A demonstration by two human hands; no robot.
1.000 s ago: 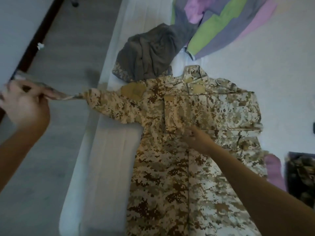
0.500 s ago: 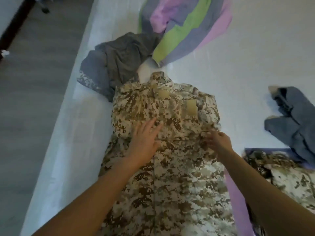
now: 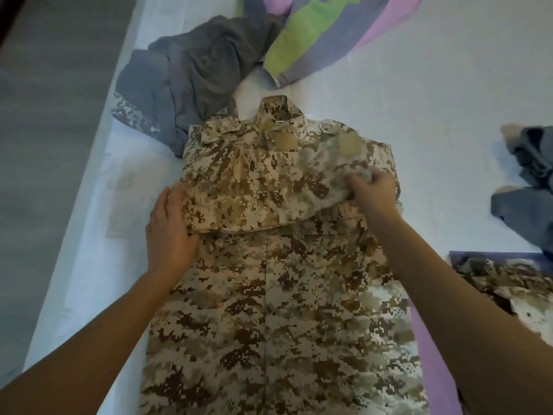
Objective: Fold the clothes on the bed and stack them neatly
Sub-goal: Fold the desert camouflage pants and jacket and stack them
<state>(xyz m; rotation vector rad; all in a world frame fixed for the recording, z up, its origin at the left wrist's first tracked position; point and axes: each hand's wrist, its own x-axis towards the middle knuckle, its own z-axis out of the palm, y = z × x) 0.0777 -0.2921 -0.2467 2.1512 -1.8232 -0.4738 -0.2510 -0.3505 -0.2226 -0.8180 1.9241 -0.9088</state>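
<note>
A person leans over a white-sheeted bed (image 3: 434,151) with both hands on a desert-camouflage jacket (image 3: 278,310) that lies face up down the centre of the frame, collar toward the top. One sleeve is folded across the chest, forming a band from the jacket's left edge to its right.

The left hand (image 3: 170,232), left of centre, lies flat with straight fingers on the jacket's left edge. Its fingertips are tucked out of sight under the folded sleeve. The right hand (image 3: 371,190), right of centre, has its fingers curled and pinches the sleeve cloth near the jacket's right edge.

A crumpled grey garment (image 3: 197,67) lies in the upper left, touching the jacket's shoulder. A pastel striped cloth (image 3: 326,37) of green, lilac and grey sits at the top of the frame. At the right edge is a bunched blue-grey garment (image 3: 529,187). Below it, in the lower right, a second camouflage piece (image 3: 508,283) rests on something purple. A lilac cloth (image 3: 431,354) shows along the jacket's lower right side. Grey floor (image 3: 45,145) runs down the left of the frame.
</note>
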